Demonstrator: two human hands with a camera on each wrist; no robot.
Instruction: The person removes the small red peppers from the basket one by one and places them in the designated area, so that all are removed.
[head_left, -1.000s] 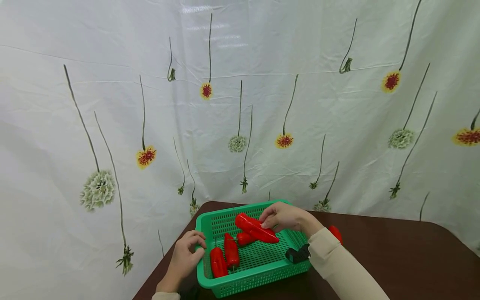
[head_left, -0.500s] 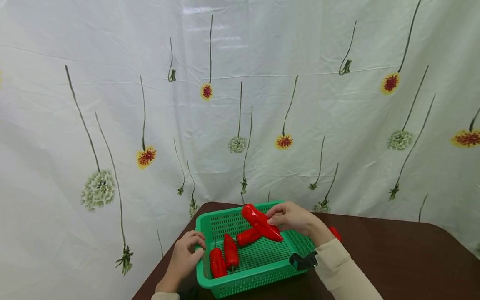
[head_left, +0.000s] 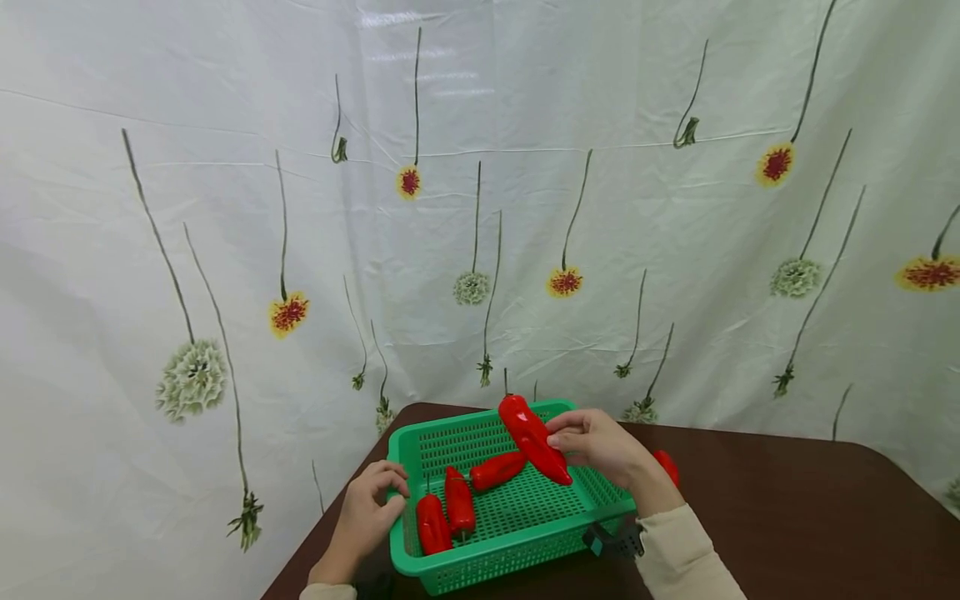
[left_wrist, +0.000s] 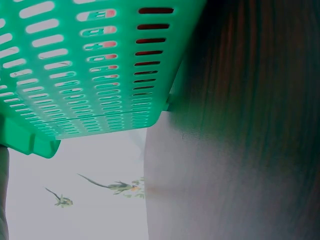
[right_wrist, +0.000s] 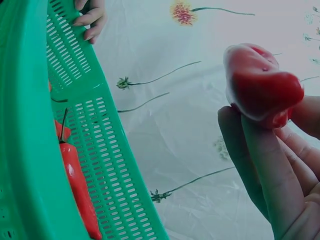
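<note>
A long red pepper with a thin dark stem is pinched between the thumb and fingers of my right hand, raised over the right part of a green plastic basket. From the right wrist view the held pepper shows end-on above the fingers. My left hand rests on the basket's left rim with bent fingers at the edge. Inside the basket lie three more red peppers: one at the front left, another beside it, and a third lying crosswise farther back.
The basket stands on a dark brown table. Another red object shows partly behind my right forearm, to the right of the basket. A white curtain printed with flowers hangs behind the table. A black strap device sits at my right wrist.
My right hand has moved to the right with the pepper, which has tipped steeper, its stem end rising. The pepper lying crosswise shows more fully. My left hand has stayed at the rim.
</note>
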